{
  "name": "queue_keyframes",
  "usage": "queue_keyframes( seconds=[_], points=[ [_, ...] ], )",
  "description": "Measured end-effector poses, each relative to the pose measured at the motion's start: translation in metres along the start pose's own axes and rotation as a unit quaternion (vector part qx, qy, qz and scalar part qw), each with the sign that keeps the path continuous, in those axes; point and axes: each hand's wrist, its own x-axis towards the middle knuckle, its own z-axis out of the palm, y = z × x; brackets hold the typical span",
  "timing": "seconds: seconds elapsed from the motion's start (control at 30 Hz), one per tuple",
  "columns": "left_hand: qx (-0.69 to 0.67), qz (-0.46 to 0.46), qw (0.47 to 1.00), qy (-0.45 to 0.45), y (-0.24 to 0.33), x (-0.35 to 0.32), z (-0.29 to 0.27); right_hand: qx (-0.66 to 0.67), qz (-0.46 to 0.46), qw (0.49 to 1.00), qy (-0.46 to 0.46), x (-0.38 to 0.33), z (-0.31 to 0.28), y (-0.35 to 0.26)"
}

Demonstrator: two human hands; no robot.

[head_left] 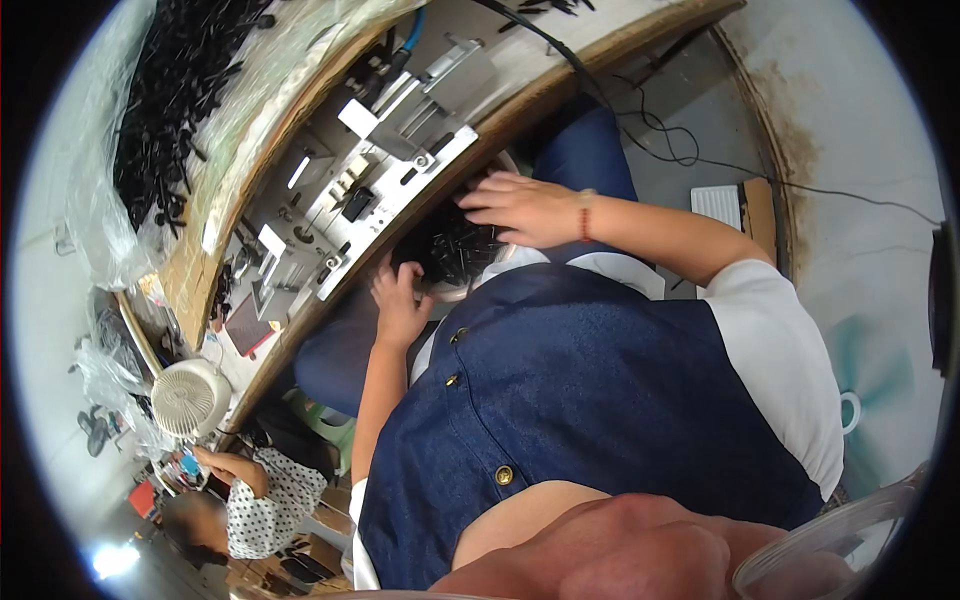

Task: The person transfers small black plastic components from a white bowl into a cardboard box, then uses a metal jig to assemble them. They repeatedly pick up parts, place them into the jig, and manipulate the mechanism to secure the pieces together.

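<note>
On my lap, under the table's front edge, a pale container (452, 295) holds many slim black plastic parts (462, 250). My left hand (398, 298) is at the container's left side, fingers slightly bent and apart, with nothing visible in them. From the right, my right hand (525, 208) reaches over the opposite side. Its fingers stretch out above the black parts, and their tips are partly blurred. Much of the container is hidden by the table edge and my clothing.
A metal fixture (405, 120) with clamps and a white base plate stands along the table edge. Behind it, a plastic-lined tray holds a heap of black parts (165, 120). A white fan (190, 398) stands at left, near another person (265, 505). Black cables (690, 150) hang at right.
</note>
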Motion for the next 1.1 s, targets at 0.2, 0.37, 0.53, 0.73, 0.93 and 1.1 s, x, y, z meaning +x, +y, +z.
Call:
queue_keyframes(
  seconds=[0.2,0.37,0.53,0.73,0.93,1.1],
  points=[
    [-0.016,-0.053,0.996,0.071,-0.003,0.003,0.029,-0.016,0.081,0.964,0.252,-0.055,-0.153,0.016],
    [0.001,-0.054,0.996,0.068,-0.002,0.016,0.024,-0.227,0.182,0.903,0.316,0.015,-0.215,0.133],
    [-0.027,-0.075,0.992,0.102,-0.015,0.007,0.024,-0.251,0.155,0.935,0.198,0.069,-0.225,0.150],
    [-0.065,-0.084,0.988,0.110,-0.006,0.007,0.024,-0.202,0.112,0.964,0.131,0.060,-0.223,0.140],
    [-0.060,-0.077,0.990,0.105,0.000,0.011,0.022,-0.160,0.069,0.977,0.124,0.047,-0.211,0.145],
    [-0.034,-0.053,0.987,0.149,-0.006,0.006,0.027,-0.211,0.019,0.971,0.115,0.047,-0.211,0.170]
  ],
)
